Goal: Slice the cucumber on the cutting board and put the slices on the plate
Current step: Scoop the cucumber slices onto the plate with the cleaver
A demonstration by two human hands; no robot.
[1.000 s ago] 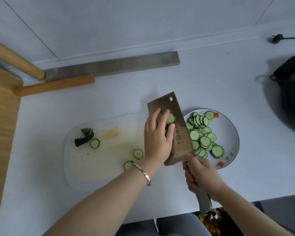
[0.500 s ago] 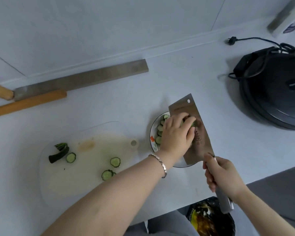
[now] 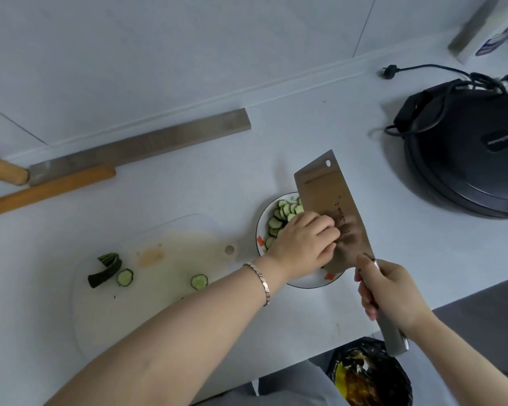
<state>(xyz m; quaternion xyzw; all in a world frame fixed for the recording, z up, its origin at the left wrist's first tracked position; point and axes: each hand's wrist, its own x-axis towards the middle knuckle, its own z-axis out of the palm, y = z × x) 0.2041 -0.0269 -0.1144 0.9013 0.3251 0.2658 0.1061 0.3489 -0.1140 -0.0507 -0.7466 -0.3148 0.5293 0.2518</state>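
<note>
Cucumber slices point(image 3: 279, 216) lie beside left fingers point(image 3: 325, 224) curled against the cleaver point(image 3: 323, 189) right fingers point(image 3: 364, 291) grip.

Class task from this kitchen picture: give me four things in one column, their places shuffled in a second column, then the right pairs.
1 cleaver
2 cucumber end
3 black cooker
4 plate

a on the cutting board's left part
b far right of the counter
c in the right hand
d just right of the cutting board

Pairs: 1-c; 2-a; 3-b; 4-d
</note>
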